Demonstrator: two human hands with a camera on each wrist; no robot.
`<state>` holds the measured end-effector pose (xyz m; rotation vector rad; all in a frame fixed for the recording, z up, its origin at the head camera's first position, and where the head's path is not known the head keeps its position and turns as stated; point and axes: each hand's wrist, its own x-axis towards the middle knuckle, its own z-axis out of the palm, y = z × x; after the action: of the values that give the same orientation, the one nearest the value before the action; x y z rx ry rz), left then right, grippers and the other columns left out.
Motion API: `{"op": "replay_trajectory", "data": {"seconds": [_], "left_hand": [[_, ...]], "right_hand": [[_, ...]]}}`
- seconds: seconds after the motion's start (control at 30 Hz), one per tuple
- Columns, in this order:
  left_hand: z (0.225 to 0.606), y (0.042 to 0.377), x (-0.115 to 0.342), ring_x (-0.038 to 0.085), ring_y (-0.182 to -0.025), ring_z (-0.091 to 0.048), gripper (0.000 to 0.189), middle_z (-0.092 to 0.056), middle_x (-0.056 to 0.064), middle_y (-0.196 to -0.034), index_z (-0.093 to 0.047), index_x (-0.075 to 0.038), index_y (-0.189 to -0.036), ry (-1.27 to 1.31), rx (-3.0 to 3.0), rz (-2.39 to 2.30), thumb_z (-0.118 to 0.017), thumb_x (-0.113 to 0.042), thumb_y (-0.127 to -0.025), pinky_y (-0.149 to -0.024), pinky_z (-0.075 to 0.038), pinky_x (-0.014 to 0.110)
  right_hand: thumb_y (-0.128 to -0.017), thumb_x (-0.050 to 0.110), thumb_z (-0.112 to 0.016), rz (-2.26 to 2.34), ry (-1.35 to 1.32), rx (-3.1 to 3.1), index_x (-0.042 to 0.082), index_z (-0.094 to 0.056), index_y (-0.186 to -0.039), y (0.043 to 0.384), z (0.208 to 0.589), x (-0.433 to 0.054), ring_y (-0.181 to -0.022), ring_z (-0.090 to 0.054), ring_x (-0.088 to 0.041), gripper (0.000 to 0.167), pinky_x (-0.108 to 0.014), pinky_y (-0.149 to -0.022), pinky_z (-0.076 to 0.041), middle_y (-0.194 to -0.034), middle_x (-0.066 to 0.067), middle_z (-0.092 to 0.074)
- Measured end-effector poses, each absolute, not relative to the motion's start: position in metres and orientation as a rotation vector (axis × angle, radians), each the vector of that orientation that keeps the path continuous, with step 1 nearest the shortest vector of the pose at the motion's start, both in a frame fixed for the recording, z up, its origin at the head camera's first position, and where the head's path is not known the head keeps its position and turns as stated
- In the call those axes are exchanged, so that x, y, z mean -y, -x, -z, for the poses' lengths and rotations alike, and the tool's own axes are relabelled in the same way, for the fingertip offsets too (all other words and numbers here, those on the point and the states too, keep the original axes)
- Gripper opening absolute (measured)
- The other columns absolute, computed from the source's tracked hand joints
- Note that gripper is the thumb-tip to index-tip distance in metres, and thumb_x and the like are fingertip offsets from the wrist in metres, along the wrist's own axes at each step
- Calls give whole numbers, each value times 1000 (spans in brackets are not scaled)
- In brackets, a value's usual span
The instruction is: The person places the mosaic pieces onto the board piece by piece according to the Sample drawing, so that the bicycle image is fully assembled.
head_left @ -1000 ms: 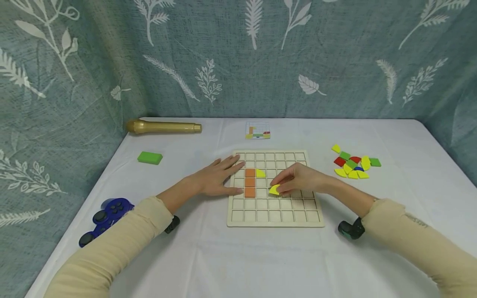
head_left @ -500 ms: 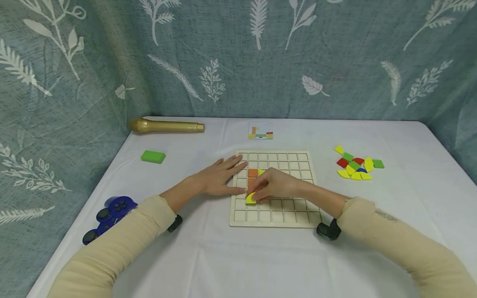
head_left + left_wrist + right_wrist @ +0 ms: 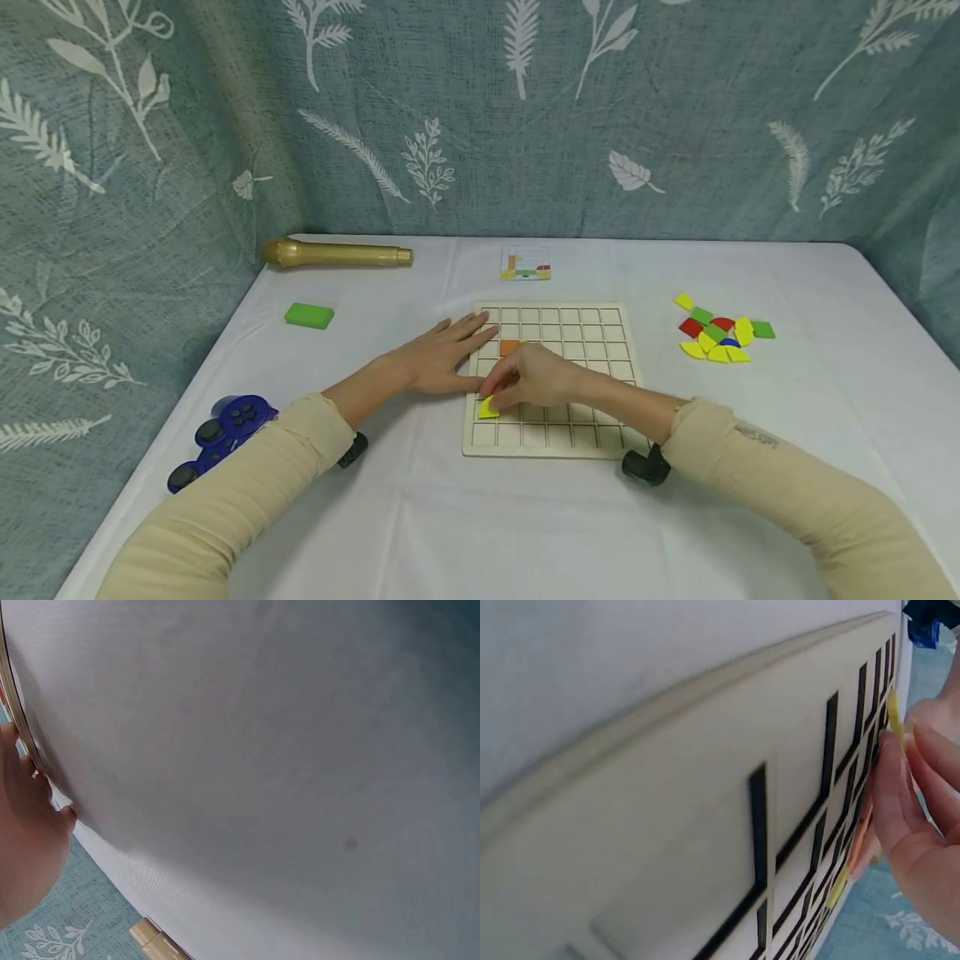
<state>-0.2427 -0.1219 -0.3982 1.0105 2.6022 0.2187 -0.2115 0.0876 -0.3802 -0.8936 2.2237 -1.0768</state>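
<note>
In the head view my left hand (image 3: pixel 438 358) rests with fingers spread on the left edge of a pale wooden grid board (image 3: pixel 555 452). My right hand (image 3: pixel 536 375) pinches a yellow quarter-circle tile (image 3: pixel 487 407) between thumb and fingers, at the board's left column near my left thumb. An orange square tile (image 3: pixel 509 347) lies on the grid; the orange tiles below it are hidden behind the right hand. From the right wrist, the pinched yellow tile (image 3: pixel 895 712) appears tilted up from the grid, and another yellow tile (image 3: pixel 838 886) lies on the board.
Loose red, green, yellow and blue tiles (image 3: pixel 714 332) lie to the right. Behind the board is a small pattern card (image 3: pixel 526 262). On the left are a gold microphone (image 3: pixel 337 255), a green block (image 3: pixel 308 315) and a blue game controller (image 3: pixel 232 429), partly behind the left sleeve.
My right hand has carried the yellow tile leftward and slightly nearer across the board, to the left column. The left hand has stayed on the board's edge.
</note>
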Motion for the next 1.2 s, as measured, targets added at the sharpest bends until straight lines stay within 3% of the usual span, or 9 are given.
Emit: {"op": "replay_trajectory", "data": {"seconds": [0.5, 0.97, 1.2], "left_hand": [[399, 242, 123, 23, -144, 3, 82, 3, 7, -159, -9, -17, -155, -1025, -2607, -216, -47, -57, -95, -114, -4, 48], [399, 242, 123, 22, -144, 3, 83, 3, 7, -159, -9, -17, -155, -1018, -2607, -213, -47, -57, -94, -114, -4, 47], [397, 242, 123, 23, -144, 3, 83, 2, 8, -159, -9, -15, -155, -1026, -2600, -220, -48, -55, -94, -114, -5, 48]], "right_hand": [[-92, 1, -62, 1188, 814, -2092, -4, -68, -107, 211, 378, -90, -77, -66, -16, 17, -27, -70, -55, -86, -5, -70], [-94, 6, -61, 1169, 786, -1995, -1, -66, -113, 210, 376, -87, -75, -66, -18, 20, -30, -67, -55, -90, -5, -70], [-96, 12, -60, 1102, 729, -1992, 7, -65, -119, 213, 374, -88, -73, -67, -19, 24, -31, -63, -55, -96, -2, -69]]}}
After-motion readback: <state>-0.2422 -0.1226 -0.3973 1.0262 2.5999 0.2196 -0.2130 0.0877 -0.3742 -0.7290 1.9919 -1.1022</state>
